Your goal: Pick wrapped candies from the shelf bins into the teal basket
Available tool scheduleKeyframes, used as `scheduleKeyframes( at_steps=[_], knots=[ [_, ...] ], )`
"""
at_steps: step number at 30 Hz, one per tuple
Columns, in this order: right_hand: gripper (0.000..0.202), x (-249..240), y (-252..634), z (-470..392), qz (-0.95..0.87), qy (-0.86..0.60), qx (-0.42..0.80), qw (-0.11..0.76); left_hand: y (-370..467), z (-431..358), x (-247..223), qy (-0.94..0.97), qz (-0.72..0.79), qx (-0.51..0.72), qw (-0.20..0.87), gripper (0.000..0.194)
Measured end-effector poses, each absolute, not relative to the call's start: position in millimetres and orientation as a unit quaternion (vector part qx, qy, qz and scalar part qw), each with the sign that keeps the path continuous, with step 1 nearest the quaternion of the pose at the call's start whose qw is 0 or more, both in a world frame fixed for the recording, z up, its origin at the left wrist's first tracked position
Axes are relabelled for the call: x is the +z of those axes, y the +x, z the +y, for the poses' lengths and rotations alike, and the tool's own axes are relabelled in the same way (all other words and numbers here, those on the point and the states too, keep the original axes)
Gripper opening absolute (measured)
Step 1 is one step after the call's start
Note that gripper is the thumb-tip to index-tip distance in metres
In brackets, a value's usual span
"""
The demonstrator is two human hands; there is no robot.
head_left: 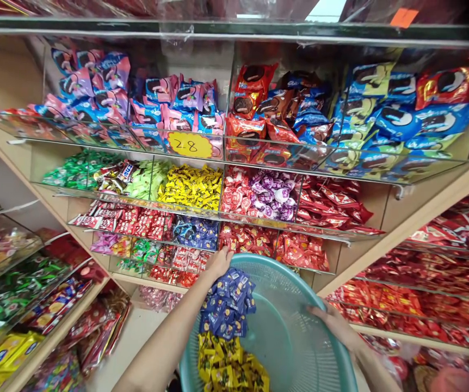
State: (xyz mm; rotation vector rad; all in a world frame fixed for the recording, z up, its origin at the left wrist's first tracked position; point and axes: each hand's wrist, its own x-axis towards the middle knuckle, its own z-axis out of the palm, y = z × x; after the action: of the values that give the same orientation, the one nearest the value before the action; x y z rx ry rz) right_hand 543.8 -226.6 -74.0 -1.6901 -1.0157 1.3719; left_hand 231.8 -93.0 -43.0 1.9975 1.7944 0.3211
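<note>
A large teal plastic basket (338,360) is tilted so that its inside faces me, below the shelves. At its upper left rim, my left hand (220,263) is closed on the edge, fingertips partly hidden. My right hand (336,322) grips the right side, its thumb over the rim and the other fingers hidden behind. Inside, along the left wall, lie small blue-purple candy packets (229,302). Below these is a pile of yellow candy packets (228,366). The basket's right half shows bare plastic.
Ahead, clear-fronted shelves hold wrapped cookies (196,100), yellow candies (193,185), purple candies (273,193) and blue packets (197,231). A yellow price tag (189,144) reads 28. More candy shelves flank me, with red packets (418,283) at right and yellow packs (8,354) at left.
</note>
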Motion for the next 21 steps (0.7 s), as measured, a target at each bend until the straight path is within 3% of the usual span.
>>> scheduleKeyframes(
  at_steps=[5,11,17,21],
  knots=[
    [0.046,-79,547,-219,-0.469,-0.681,0.400,0.396,225,-100,-54,0.721,0.646,0.148,0.200,0.035],
    [0.058,-71,548,-220,-0.535,-0.710,0.289,0.354,222,-94,-57,0.735,0.621,0.174,0.207,0.028],
    [0.043,-36,516,-184,-0.625,-0.668,0.167,0.368,222,-83,-59,0.732,0.611,0.193,0.232,0.021],
    [0.028,-23,471,-133,-0.672,-0.665,0.136,0.298,222,-80,-60,0.718,0.609,0.211,0.262,0.019]
  ],
)
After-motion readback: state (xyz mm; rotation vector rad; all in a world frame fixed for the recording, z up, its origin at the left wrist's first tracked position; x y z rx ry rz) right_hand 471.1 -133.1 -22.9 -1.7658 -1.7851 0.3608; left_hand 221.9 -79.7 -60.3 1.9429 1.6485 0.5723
